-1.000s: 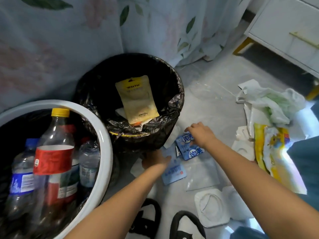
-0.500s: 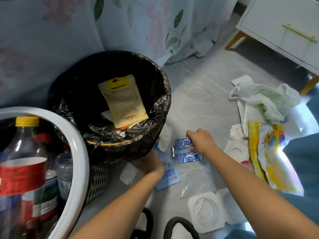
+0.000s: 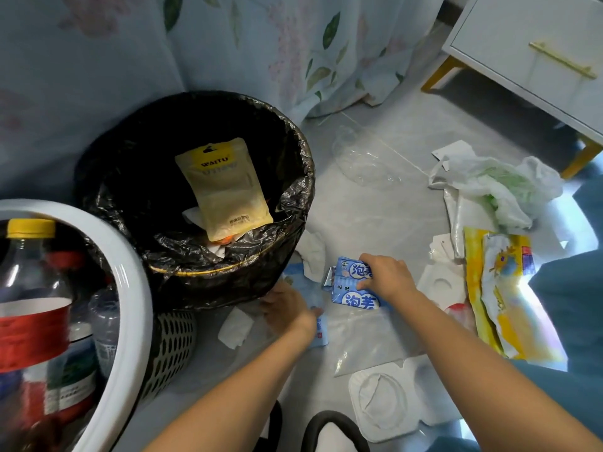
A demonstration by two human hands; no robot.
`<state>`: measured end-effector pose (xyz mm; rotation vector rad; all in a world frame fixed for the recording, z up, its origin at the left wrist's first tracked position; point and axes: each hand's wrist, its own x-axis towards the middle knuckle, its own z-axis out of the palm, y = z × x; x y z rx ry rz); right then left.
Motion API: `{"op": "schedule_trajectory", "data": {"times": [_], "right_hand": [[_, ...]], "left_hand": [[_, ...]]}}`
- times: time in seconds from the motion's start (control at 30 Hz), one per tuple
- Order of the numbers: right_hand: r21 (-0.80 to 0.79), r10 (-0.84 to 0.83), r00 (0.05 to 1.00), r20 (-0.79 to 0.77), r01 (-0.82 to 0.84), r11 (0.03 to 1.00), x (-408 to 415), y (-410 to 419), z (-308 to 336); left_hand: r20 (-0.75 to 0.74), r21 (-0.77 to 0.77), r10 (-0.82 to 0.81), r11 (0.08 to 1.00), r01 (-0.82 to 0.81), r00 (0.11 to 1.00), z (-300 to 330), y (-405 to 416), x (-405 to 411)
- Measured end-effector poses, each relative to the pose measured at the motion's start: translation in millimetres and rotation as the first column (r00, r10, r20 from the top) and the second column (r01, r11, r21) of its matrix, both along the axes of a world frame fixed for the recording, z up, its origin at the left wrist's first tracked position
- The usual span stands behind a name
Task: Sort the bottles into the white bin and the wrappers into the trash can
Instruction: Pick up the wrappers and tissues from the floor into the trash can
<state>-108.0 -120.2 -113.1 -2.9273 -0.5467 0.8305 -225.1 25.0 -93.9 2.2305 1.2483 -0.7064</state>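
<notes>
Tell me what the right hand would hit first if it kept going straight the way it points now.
The right hand points up-left over the blue snack wrapper it grips. Going on, it would likely first meet the crumpled white tissue, then the trash can wall; depth is hard to judge.

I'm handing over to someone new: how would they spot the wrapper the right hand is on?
Start at the black-lined trash can and drop to the floor just right of its base. There the right hand presses on a blue snack wrapper. It alone has big white-bubbled blue characters; the paler blue packet by the left hand lacks them.
</notes>
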Motion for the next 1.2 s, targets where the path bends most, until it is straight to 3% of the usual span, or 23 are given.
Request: {"op": "schedule_trajectory", "data": {"times": [0.23, 0.5, 0.8, 1.13, 1.2], "right_hand": [[0.015, -0.005, 1.000, -0.010, 0.005, 1.000, -2, 0, 1], [0.238, -0.195, 0.968, -0.157, 0.229, 0.944, -1, -26, 17], [0.519, -0.490, 0.855, -0.173, 0.502, 0.692, -31, -50, 89], [0.766, -0.497, 0.822, -0.276, 0.501, 0.403, -8, 1, 227], [0.785, -0.460, 0.832, -0.310, 0.497, 0.369, 1, 16, 250]], "left_hand": [[0.190, -0.214, 0.210, 0.962, -0.169, 0.959, -8, 7, -5], [0.356, -0.403, 0.209, 0.914, -0.053, 0.911, 22, 15, 1], [0.543, -0.319, -0.055, 0.909, 0.267, 0.838, 126, 8, -14], [0.778, -0.288, 0.048, 0.913, 0.288, 0.627, 263, 81, 1], [0.770, -0.321, 0.097, 0.913, 0.251, 0.631, 274, 112, 7]]}}
